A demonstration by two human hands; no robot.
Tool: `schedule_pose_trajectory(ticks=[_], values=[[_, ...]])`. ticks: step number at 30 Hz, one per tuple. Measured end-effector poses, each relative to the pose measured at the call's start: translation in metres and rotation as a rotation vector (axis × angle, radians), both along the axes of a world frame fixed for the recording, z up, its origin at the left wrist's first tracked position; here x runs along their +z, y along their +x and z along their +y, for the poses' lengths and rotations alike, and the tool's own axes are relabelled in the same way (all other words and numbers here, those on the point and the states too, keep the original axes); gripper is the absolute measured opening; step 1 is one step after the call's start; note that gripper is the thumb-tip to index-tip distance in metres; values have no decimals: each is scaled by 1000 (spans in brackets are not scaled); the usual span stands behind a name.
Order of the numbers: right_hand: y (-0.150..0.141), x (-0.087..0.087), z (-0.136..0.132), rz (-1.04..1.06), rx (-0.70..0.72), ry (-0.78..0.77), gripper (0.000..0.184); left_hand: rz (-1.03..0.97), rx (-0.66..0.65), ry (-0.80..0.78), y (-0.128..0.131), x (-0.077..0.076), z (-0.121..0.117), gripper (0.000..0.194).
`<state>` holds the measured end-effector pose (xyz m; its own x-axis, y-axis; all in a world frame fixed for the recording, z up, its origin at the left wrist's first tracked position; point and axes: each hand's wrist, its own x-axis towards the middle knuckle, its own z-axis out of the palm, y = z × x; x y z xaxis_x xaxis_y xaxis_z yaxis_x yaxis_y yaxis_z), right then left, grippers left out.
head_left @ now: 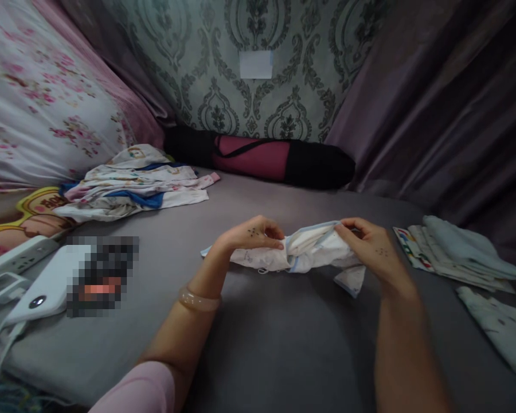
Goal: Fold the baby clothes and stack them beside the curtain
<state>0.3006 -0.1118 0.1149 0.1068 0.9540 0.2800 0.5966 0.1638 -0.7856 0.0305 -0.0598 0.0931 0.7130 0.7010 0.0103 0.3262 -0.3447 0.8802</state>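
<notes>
A small white garment with light blue edging (301, 252) lies bunched on the grey sheet, lifted partly by both hands. With its fingertips, my left hand (258, 232) pinches the garment near its middle. On the far side, my right hand (365, 241) grips the blue-trimmed edge between thumb and fingers. One corner of the cloth hangs down below my right hand, and a thin tie loop shows at the lower edge. The garment's exact kind is hard to make out in its folds.
A heap of loose clothes (133, 183) lies at the back left. Folded clothes (460, 252) and another folded cloth (499, 327) sit at right. A black and maroon long bag (258, 158) rests against the wall. A white power bank (51, 284) and a power strip (23, 258) are at left.
</notes>
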Motion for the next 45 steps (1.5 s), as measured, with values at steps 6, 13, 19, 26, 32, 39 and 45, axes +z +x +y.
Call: schedule_pose_trajectory(ticks=[6, 13, 19, 26, 32, 39, 45], values=[[0, -2, 1, 15, 5, -18, 31, -17, 17, 13, 3, 0, 0, 22], [-2, -1, -2, 10, 33, 55, 30, -70, 190, 97, -6, 4, 0, 24], [-19, 14, -4, -25, 48, 190, 31, -187, 370, 159, -22, 23, -5, 26], [-42, 72, -20, -237, 59, 313, 30, -226, 707, 628, -18, 74, -13, 20], [-18, 127, -44, -132, 344, 36, 40, -291, 436, 571, -50, 142, -41, 25], [-17, 128, -18, -226, 258, 170, 36, -129, 353, 600, -37, 146, -14, 27], [-17, 123, -12, -190, 296, 100, 38, -131, 322, 525, -28, 130, 2, 27]])
